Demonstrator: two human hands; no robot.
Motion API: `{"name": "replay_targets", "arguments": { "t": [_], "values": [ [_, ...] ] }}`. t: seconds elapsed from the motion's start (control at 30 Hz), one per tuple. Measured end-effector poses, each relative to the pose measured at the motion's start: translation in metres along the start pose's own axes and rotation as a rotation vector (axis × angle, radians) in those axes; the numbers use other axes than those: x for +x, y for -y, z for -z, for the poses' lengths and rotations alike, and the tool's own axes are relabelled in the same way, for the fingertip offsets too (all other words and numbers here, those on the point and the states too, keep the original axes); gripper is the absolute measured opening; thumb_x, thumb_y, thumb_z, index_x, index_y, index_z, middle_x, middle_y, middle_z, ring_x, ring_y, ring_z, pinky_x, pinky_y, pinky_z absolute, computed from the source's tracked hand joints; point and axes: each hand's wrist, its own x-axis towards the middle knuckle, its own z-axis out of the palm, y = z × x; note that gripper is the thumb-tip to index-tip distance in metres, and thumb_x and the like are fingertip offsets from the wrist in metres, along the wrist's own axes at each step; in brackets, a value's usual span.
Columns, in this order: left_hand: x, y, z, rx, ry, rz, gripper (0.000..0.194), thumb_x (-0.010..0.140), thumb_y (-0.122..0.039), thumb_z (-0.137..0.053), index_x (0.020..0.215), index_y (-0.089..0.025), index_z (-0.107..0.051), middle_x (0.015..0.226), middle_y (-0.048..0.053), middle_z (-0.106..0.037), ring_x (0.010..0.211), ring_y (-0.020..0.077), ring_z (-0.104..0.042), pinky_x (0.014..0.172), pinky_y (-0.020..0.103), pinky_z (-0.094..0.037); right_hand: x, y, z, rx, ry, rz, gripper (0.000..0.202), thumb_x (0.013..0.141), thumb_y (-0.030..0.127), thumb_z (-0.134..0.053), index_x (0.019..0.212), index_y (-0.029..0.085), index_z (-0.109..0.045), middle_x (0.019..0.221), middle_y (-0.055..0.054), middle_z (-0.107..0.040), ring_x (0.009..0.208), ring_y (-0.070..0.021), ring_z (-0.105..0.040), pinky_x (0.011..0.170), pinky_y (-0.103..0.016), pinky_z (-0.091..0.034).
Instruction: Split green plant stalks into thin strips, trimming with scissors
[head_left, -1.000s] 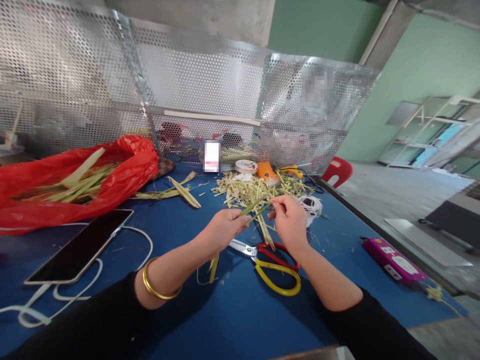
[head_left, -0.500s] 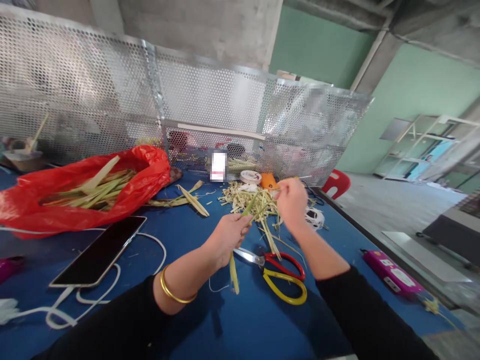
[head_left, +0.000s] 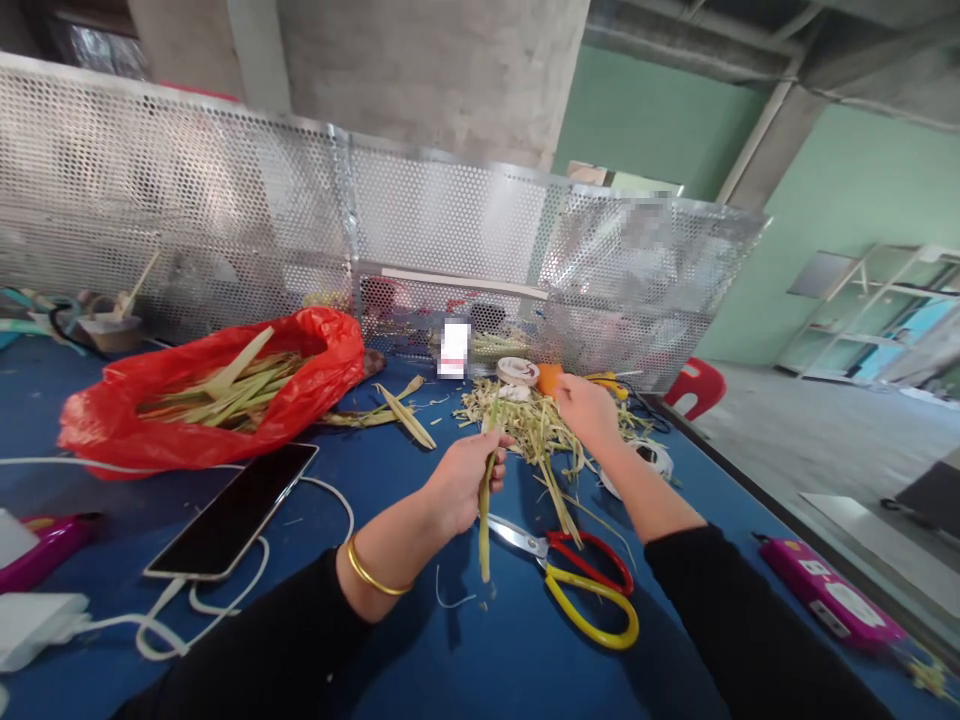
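Observation:
My left hand [head_left: 469, 478] is closed round a narrow green husk strip [head_left: 485, 530], which sticks out above and below the fist. To the right and farther off, my right hand [head_left: 589, 408] is pinched over the pile of pale husk scraps [head_left: 544, 430]; what its fingertips hold, if anything, is too small to name. Scissors with one red and one yellow handle [head_left: 592, 630] lie partly open on the blue table [head_left: 405, 640], just right of the held strip. Two loose husk pieces [head_left: 405, 415] rest left of the pile.
A red plastic bag [head_left: 337, 350] of husks stands at the left, with a phone [head_left: 232, 510] and white cables before it. A tape roll [head_left: 517, 372] sits behind the pile. Perforated metal panels [head_left: 450, 220] border the back. A purple packet [head_left: 829, 590] lies right.
The view has shifted, so most things appear lower and farther right. The strip in my left hand now stands more upright. My right hand remains pinched above the scraps.

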Motion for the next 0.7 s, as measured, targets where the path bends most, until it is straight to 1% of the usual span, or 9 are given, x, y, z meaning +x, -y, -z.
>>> {"name": "replay_targets", "arguments": {
  "t": [0.07, 0.13, 0.23, 0.3, 0.37, 0.4, 0.47, 0.57, 0.7],
  "values": [
    [0.001, -0.001, 0.0, -0.037, -0.006, -0.011, 0.018, 0.09, -0.015, -0.047, 0.076, -0.011, -0.058, 0.056, -0.003, -0.047, 0.045, 0.0062, -0.046, 0.044, 0.017, -0.04, -0.026, 0.01, 0.008, 0.037, 0.028, -0.011, 0.023, 0.085, 0.028, -0.047, 0.081, 0.018, -0.067, 0.075, -0.006, -0.069, 0.07, -0.0214, -0.062, 0.072, -0.032, -0.044],
    [0.003, -0.002, 0.0, -0.078, -0.015, -0.031, 0.018, 0.09, -0.012, -0.045, 0.077, -0.011, -0.058, 0.059, -0.001, -0.052, 0.051, 0.0075, -0.052, 0.055, 0.02, -0.049, -0.057, 0.023, 0.013, 0.117, 0.11, 0.009, 0.028, 0.088, 0.036, -0.045, 0.077, 0.021, -0.066, 0.072, -0.001, -0.069, 0.068, -0.0176, -0.062, 0.069, -0.028, -0.045],
    [0.007, -0.003, 0.002, -0.185, -0.006, -0.062, 0.018, 0.089, -0.009, -0.046, 0.075, -0.012, -0.058, 0.062, 0.002, -0.057, 0.058, 0.0091, -0.058, 0.067, 0.024, -0.054, -0.098, 0.043, 0.011, 0.511, 0.413, -0.039, 0.024, 0.084, 0.041, -0.054, 0.083, 0.02, -0.066, 0.076, -0.002, -0.07, 0.073, -0.0181, -0.063, 0.07, -0.028, -0.047],
    [0.011, -0.002, 0.004, -0.245, 0.011, -0.088, 0.019, 0.089, -0.008, -0.047, 0.073, -0.013, -0.057, 0.064, 0.003, -0.059, 0.06, 0.0098, -0.06, 0.071, 0.025, -0.054, -0.115, 0.054, 0.008, 0.742, 0.597, -0.144, 0.023, 0.079, 0.041, -0.06, 0.087, 0.019, -0.064, 0.08, -0.002, -0.07, 0.073, -0.018, -0.064, 0.067, -0.028, -0.049],
    [0.014, 0.001, 0.006, -0.27, 0.012, -0.11, 0.02, 0.089, -0.008, -0.046, 0.073, -0.013, -0.057, 0.066, 0.003, -0.06, 0.062, 0.0098, -0.061, 0.073, 0.025, -0.054, -0.122, 0.061, 0.005, 0.943, 0.762, -0.328, 0.026, 0.078, 0.042, -0.062, 0.087, 0.018, -0.062, 0.08, -0.003, -0.07, 0.068, -0.0168, -0.066, 0.06, -0.026, -0.05],
    [0.015, 0.002, 0.007, -0.274, 0.008, -0.116, 0.019, 0.089, -0.008, -0.046, 0.074, -0.013, -0.057, 0.066, 0.003, -0.061, 0.063, 0.0099, -0.062, 0.074, 0.026, -0.053, -0.123, 0.063, 0.004, 1.019, 0.814, -0.413, 0.027, 0.077, 0.042, -0.063, 0.086, 0.017, -0.061, 0.079, -0.003, -0.07, 0.064, -0.0156, -0.066, 0.057, -0.025, -0.05],
    [0.016, 0.005, 0.007, -0.271, -0.016, -0.117, 0.017, 0.089, -0.009, -0.046, 0.077, -0.012, -0.058, 0.068, 0.004, -0.062, 0.065, 0.0111, -0.063, 0.076, 0.028, -0.053, -0.122, 0.064, 0.004, 1.127, 0.854, -0.53, 0.027, 0.075, 0.042, -0.065, 0.082, 0.016, -0.061, 0.077, -0.004, -0.07, 0.057, -0.0127, -0.065, 0.052, -0.022, -0.049],
    [0.014, 0.009, 0.005, -0.205, -0.044, -0.077, 0.015, 0.089, -0.013, -0.047, 0.083, -0.012, -0.06, 0.071, 0.006, -0.065, 0.067, 0.0139, -0.065, 0.074, 0.03, -0.054, -0.118, 0.061, 0.006, 1.255, 0.84, -0.616, 0.027, 0.071, 0.038, -0.071, 0.078, 0.014, -0.063, 0.074, -0.004, -0.069, 0.052, -0.0106, -0.064, 0.049, -0.019, -0.049],
    [0.008, 0.011, 0.001, -0.073, -0.043, -0.018, 0.016, 0.088, -0.017, -0.048, 0.086, -0.012, -0.062, 0.078, 0.008, -0.068, 0.067, 0.0146, -0.065, 0.068, 0.027, -0.053, -0.117, 0.056, 0.006, 1.324, 0.829, -0.696, 0.027, 0.072, 0.035, -0.072, 0.087, 0.014, -0.065, 0.079, -0.007, -0.071, 0.055, -0.0126, -0.067, 0.048, -0.019, -0.051]
  ]
}}
